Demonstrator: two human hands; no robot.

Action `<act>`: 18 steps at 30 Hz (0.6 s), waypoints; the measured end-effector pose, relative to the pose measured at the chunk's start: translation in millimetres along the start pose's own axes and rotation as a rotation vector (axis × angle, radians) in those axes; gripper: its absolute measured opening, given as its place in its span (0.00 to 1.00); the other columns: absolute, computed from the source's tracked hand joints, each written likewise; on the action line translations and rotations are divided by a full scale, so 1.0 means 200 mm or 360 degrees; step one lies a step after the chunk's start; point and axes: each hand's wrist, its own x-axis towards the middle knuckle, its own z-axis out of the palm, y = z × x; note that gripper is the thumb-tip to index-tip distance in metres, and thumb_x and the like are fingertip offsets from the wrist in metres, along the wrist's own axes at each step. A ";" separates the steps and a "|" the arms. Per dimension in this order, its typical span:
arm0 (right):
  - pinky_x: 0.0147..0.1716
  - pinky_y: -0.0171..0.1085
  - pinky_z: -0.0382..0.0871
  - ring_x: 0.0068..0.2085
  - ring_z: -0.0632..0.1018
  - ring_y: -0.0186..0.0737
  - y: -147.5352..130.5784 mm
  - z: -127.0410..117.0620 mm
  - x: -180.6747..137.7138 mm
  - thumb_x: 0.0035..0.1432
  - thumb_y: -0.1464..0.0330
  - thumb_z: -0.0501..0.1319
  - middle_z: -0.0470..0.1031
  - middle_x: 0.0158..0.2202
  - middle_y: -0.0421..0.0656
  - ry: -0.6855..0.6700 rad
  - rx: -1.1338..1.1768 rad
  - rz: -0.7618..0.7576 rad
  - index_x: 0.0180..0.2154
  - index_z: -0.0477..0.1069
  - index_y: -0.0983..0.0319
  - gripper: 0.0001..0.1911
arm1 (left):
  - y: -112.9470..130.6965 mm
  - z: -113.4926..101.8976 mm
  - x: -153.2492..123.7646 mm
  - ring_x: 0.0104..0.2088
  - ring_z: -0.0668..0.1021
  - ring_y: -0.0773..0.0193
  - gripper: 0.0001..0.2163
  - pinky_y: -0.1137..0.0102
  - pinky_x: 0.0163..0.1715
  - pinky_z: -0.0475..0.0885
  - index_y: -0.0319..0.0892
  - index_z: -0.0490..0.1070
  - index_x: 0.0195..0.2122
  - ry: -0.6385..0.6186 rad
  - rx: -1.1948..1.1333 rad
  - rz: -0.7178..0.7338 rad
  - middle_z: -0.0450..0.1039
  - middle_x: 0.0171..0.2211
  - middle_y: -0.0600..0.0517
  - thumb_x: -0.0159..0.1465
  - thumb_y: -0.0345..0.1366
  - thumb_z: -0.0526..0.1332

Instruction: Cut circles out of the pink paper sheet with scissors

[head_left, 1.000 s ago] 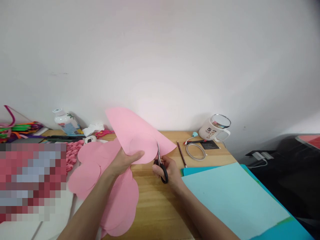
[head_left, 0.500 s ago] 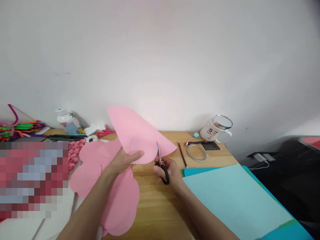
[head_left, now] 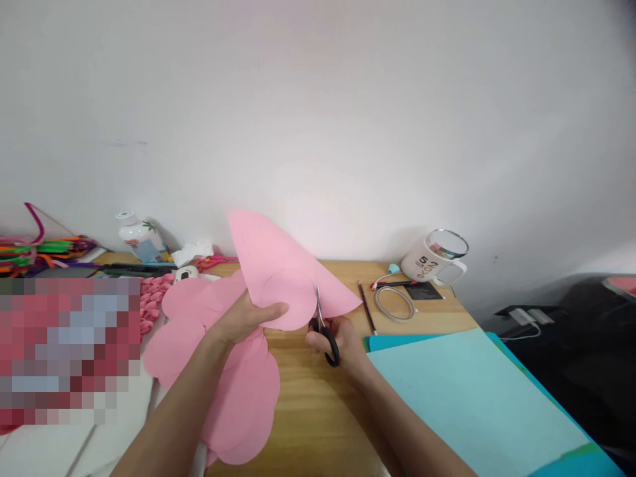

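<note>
A person's left hand (head_left: 243, 319) pinches a smooth, curling pink paper sheet (head_left: 278, 255), thumb flat on its face and the other fingers hidden behind, as the right hand (head_left: 342, 341) grips slim metal scissors with black looped handles (head_left: 321, 321), its fingers curled about the loops. The sheet is held above a varnished, wood-grained worktop (head_left: 308, 411), its upper part bowed toward the pale wall and its near edge rounded, with the blades against the paper beside that curve; how far they are parted cannot be told. Beneath and beside the left forearm spreads an overlapping pile of round-edged pink paper pieces (head_left: 243, 404). To the right lie a slender dark pencil (head_left: 368, 308), a coiled pale cable (head_left: 376, 301) and a large, flat light-blue sheet (head_left: 472, 397), near a glossy white mug with a metallic rim (head_left: 420, 260). At left, a white plastic bottle (head_left: 142, 240) stands near crumpled white tissue (head_left: 193, 252) and chunky, braided-looking pink material (head_left: 150, 301).
</note>
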 end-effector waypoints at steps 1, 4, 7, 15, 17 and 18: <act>0.17 0.33 0.58 0.19 0.63 0.33 0.00 0.00 0.00 0.38 0.58 0.68 0.64 0.16 0.37 0.0002 0.0003 -0.0006 0.21 0.65 0.60 0.16 | 0.00 0.00 0.00 0.47 0.74 0.50 0.24 0.61 0.44 0.71 0.40 0.67 0.50 0.0000 0.0000 0.0002 0.71 0.49 0.42 0.51 0.38 0.66; 0.16 0.32 0.57 0.18 0.63 0.33 0.00 0.00 0.00 0.39 0.60 0.68 0.64 0.15 0.37 -0.0020 0.0010 -0.0024 0.21 0.65 0.60 0.15 | 0.01 0.00 0.00 0.46 0.74 0.50 0.25 0.61 0.43 0.71 0.40 0.66 0.51 0.0006 -0.0006 -0.0007 0.72 0.49 0.42 0.51 0.38 0.67; 0.15 0.32 0.56 0.17 0.63 0.32 0.00 0.00 0.00 0.40 0.61 0.67 0.64 0.15 0.36 -0.0040 0.0000 -0.0009 0.21 0.64 0.60 0.14 | 0.01 0.00 -0.01 0.46 0.74 0.50 0.26 0.61 0.43 0.71 0.40 0.66 0.51 0.0012 -0.0006 -0.0013 0.72 0.49 0.42 0.51 0.38 0.67; 0.14 0.31 0.53 0.15 0.62 0.30 0.01 0.00 0.00 0.43 0.64 0.65 0.62 0.13 0.34 -0.0048 -0.0055 0.0005 0.20 0.63 0.60 0.12 | 0.01 -0.01 0.00 0.46 0.74 0.50 0.26 0.62 0.43 0.71 0.40 0.66 0.51 0.0012 -0.0025 0.0009 0.71 0.49 0.42 0.51 0.38 0.67; 0.13 0.31 0.53 0.15 0.62 0.30 0.01 0.01 0.00 0.42 0.64 0.65 0.62 0.12 0.33 -0.0027 -0.0034 0.0007 0.21 0.63 0.60 0.11 | 0.02 0.00 0.00 0.46 0.74 0.50 0.26 0.62 0.43 0.71 0.40 0.66 0.51 0.0021 -0.0026 -0.0001 0.72 0.48 0.42 0.50 0.38 0.67; 0.13 0.31 0.53 0.14 0.61 0.30 0.00 0.01 0.00 0.42 0.65 0.65 0.61 0.12 0.33 -0.0019 -0.0030 0.0009 0.21 0.63 0.60 0.11 | 0.02 0.00 -0.01 0.46 0.74 0.50 0.26 0.62 0.42 0.71 0.40 0.66 0.51 0.0027 -0.0022 -0.0002 0.72 0.48 0.42 0.50 0.38 0.67</act>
